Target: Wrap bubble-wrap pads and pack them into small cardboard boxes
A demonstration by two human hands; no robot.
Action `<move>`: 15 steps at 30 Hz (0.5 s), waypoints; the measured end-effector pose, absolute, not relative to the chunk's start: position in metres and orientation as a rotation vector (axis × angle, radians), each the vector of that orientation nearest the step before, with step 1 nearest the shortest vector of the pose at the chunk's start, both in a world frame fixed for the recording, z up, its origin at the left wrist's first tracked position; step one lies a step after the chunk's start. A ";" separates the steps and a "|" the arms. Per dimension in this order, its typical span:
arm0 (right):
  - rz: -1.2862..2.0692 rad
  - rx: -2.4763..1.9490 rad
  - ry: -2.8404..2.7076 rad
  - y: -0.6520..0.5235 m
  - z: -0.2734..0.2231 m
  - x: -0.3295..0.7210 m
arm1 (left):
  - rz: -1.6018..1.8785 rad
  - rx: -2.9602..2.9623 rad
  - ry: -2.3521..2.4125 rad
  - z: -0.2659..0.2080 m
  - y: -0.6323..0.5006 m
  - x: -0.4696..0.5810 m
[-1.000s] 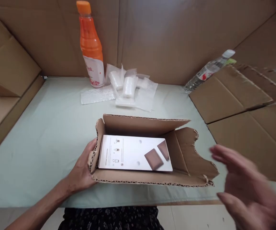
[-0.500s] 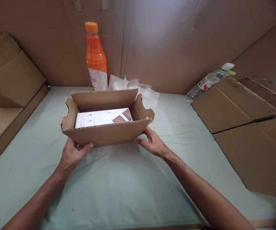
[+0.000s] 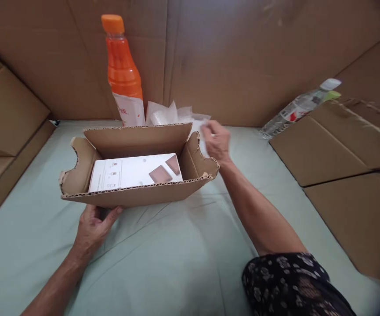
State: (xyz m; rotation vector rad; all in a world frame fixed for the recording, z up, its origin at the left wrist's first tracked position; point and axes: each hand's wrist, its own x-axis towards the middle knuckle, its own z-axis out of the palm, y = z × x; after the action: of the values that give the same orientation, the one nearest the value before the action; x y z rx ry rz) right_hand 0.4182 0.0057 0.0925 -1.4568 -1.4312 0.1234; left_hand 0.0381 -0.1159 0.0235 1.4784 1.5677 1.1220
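Standing at ten o'clock from the open box [image 3: 150, 195], a brown carton [image 3: 8, 101] edges the left side of the green cloth [image 3: 160, 267]. The left hand [image 3: 92, 228] comes in between seven and eight o'clock, grasping the open box by its near lower edge: the thumb presses along the outside, and the fingers go out of sight beneath. That grip probably steadies it and keeps its mouth turned up toward the person. Inside lies the white box [image 3: 133, 173], its printed face up and its long side along the open box's, seemingly because it fits best that way; spare room shows at the right end. The orange bottle [image 3: 124, 70] is upright just short of twelve o'clock, near the back wall [image 3: 242, 66], perhaps to be out of the way. Beside it, toward one o'clock, white wrap [image 3: 165, 116] shows behind the open box, which hides part of it. Between two and three o'clock the right hand [image 3: 216, 142], blurred, has its fingers curled just past the box's right end, near the wrap; whether they pinch any, I cannot tell. A dark flowered sleeve [image 3: 285, 281] fills four o'clock. At half past two a clear bottle [image 3: 293, 112] tilts, apparently propped by the folded cardboard [image 3: 351, 210] at three o'clock.
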 end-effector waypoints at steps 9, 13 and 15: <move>0.470 -1.949 -1.080 -0.191 0.095 0.499 | 1.125 1.541 1.565 0.025 -0.116 0.039; 0.190 -1.861 -1.277 -0.215 0.109 0.457 | 1.207 1.534 1.528 0.034 -0.120 0.045; 0.332 -1.722 -1.491 -0.204 0.116 0.422 | 1.236 1.511 1.533 0.039 -0.123 0.049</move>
State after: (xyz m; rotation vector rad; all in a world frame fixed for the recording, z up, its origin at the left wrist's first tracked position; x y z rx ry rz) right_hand 0.4222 -0.2043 0.1157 -1.7220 -1.4909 0.3320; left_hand 0.0486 -0.1231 0.0392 1.5111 1.5326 1.2361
